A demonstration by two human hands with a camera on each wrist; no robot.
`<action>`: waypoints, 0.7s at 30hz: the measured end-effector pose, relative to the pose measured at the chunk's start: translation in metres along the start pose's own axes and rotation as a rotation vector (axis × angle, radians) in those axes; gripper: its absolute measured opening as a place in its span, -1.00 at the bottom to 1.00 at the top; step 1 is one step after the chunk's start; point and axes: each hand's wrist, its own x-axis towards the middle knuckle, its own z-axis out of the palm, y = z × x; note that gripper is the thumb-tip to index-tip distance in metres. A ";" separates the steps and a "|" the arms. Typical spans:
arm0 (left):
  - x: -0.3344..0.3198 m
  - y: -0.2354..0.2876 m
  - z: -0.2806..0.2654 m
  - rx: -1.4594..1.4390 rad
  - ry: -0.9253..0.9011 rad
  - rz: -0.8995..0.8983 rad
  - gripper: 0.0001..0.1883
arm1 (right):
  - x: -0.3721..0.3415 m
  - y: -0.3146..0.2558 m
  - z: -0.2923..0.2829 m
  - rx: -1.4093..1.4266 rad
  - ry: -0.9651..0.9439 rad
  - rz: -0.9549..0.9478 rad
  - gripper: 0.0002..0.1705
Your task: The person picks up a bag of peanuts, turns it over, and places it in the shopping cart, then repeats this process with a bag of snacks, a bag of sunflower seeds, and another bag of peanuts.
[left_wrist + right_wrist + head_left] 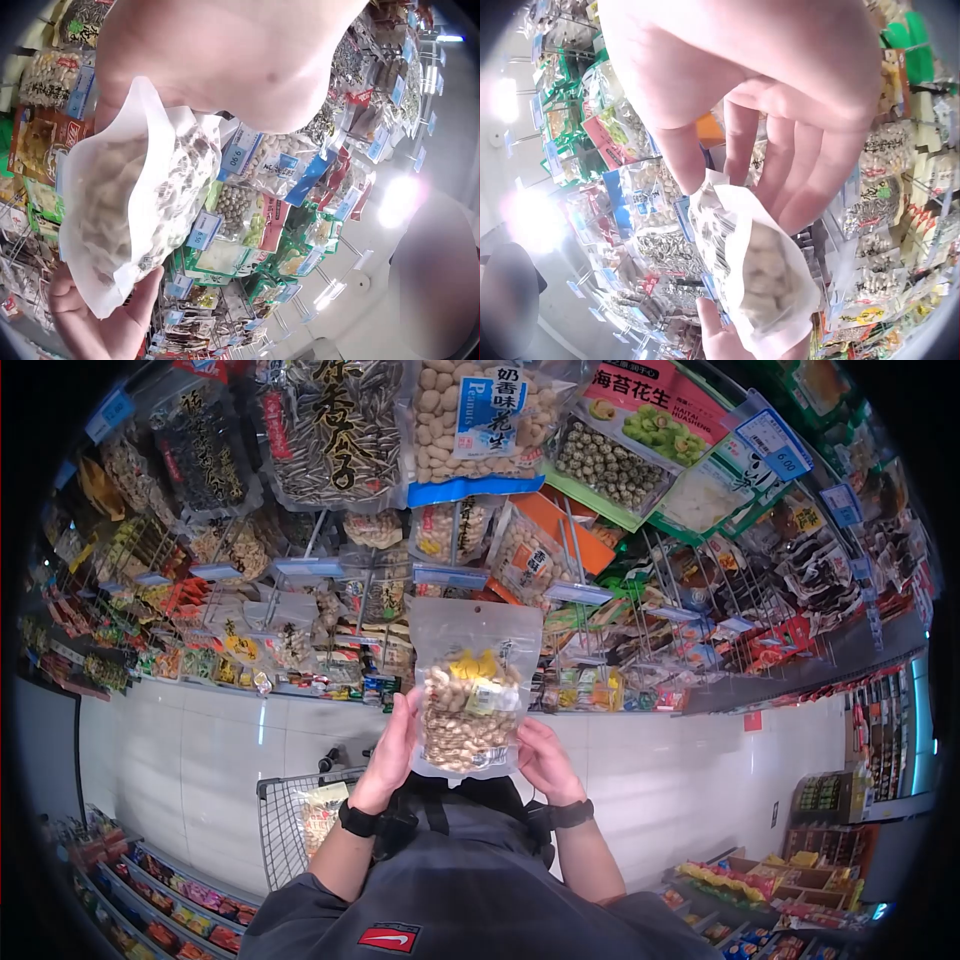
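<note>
A clear, pale-edged pouch of nuts is held upright in front of the chest, between both hands, with a yellow print and a small label on its face. My left hand holds its left edge, thumb pointing up and the other fingers partly hidden behind the bag. At the lower right edge my right hand pinches the pouch. The right wrist view shows the right thumb and fingers at one corner of the pouch. Seen from the left wrist, the pouch bulges sideways under the left palm.
Racks of hanging snack bags fill the front, including milk-flavoured peanuts, sunflower seeds and seaweed peanuts. Blue price tags stick out on hooks. A wire shopping cart holding a packet stands at left on the tiled floor.
</note>
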 end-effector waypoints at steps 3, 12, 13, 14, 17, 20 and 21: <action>-0.005 0.002 0.002 0.153 0.049 -0.019 -0.45 | 0.000 -0.004 0.005 0.014 -0.011 0.035 -0.81; -0.007 0.012 0.002 0.082 0.107 -0.024 -0.44 | 0.008 0.001 0.013 0.060 -0.083 0.027 -0.77; -0.008 0.013 0.002 0.081 0.109 -0.024 -0.44 | 0.008 0.002 0.009 0.059 -0.083 0.029 -0.77; -0.008 0.014 0.002 0.068 0.112 -0.029 -0.44 | 0.009 0.003 0.005 0.044 -0.101 0.043 -0.76; -0.008 0.015 0.002 0.099 0.124 -0.038 -0.47 | 0.002 -0.003 0.023 -0.003 -0.139 0.054 -0.71; -0.002 -0.012 -0.017 0.084 0.143 -0.064 -0.51 | -0.002 -0.005 0.038 -0.073 -0.207 0.050 -0.67; 0.000 -0.017 -0.020 0.026 0.149 -0.086 -0.49 | -0.004 -0.005 0.042 -0.113 -0.255 0.047 -0.67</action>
